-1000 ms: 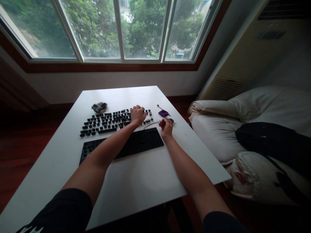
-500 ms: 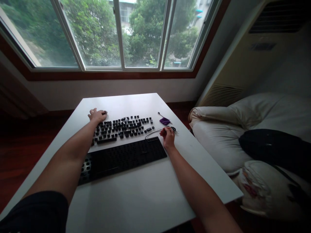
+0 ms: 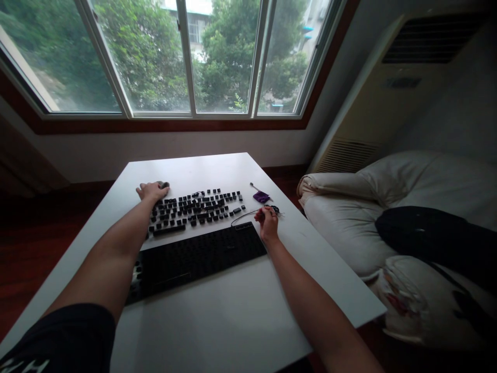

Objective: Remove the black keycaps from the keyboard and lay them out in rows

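Observation:
At the far left of the white table (image 3: 202,321), my left hand (image 3: 149,190) has its fingers curled at a small dark rounded object (image 3: 164,184), too small to name surely. My right hand (image 3: 267,224) is closed in a pinch by the far right corner of a black keyboard (image 3: 202,256); what it pinches is mostly hidden. Thin wire ends (image 3: 281,213) stick out beyond its fingers, and a coiled black cable (image 3: 274,208) lies just behind. Between the hands, loose black keycaps (image 3: 202,208) lie in rough rows. The keyboard's left end shows light keycap openings.
A purple cloth or pouch (image 3: 261,197) and a thin stick with a dark tip (image 3: 252,185) lie past my right hand. A pale sofa (image 3: 337,228) with a dark bag (image 3: 419,228) stands right of the table. Windows (image 3: 159,62) are ahead.
The view has shifted slightly. More of the dark object shows at my left hand, whose fingers look less spread. My right hand stays in nearly the same place.

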Demonstrator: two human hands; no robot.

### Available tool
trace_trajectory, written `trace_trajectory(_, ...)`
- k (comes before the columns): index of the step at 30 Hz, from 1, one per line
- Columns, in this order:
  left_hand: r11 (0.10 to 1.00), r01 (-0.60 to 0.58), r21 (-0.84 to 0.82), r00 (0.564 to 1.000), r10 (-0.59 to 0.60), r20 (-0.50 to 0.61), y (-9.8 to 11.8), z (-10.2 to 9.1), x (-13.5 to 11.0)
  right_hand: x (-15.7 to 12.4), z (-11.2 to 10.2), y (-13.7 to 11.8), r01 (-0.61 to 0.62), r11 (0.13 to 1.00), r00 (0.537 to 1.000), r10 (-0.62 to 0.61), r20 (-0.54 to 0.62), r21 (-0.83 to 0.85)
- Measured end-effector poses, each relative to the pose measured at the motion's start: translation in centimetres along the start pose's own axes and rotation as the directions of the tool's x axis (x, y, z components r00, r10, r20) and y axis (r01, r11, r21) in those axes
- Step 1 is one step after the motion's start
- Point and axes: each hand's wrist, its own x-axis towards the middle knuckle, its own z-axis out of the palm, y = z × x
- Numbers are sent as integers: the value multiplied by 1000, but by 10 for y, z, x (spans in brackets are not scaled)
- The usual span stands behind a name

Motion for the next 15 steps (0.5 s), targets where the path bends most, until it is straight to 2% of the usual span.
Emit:
trace_trajectory(5, 997, -29, 72, 999, 31, -24, 6, 6, 2, 1, 1, -1, -1, 1000, 1000, 1, 11, -4)
trace_trajectory(8, 1000, -25, 17, 1000, 26, -5, 4, 4, 3, 5, -1, 1, 4, 1000, 1000, -4, 6, -15)
trace_trajectory(10, 996, -11, -84, 999, 8, -34, 2, -4, 1, 7, -2, 4, 11, 999, 1000, -11, -10, -38)
trace_trajectory(12, 967, 20, -254, 992, -51, -114, 1, -14, -5, 9, -4, 8, 28, 997, 999, -30, -28, -74)
trace_trajectory(14, 875, 48, -481, 969, -158, -191, 0, -24, -13, 10, -3, 12, 67, 987, 997, -73, -36, -145)
trace_trajectory(15, 795, 61, -604, 955, -222, -196, 0, -29, -17, 10, -3, 14, 99, 974, 994, -107, -28, -203)
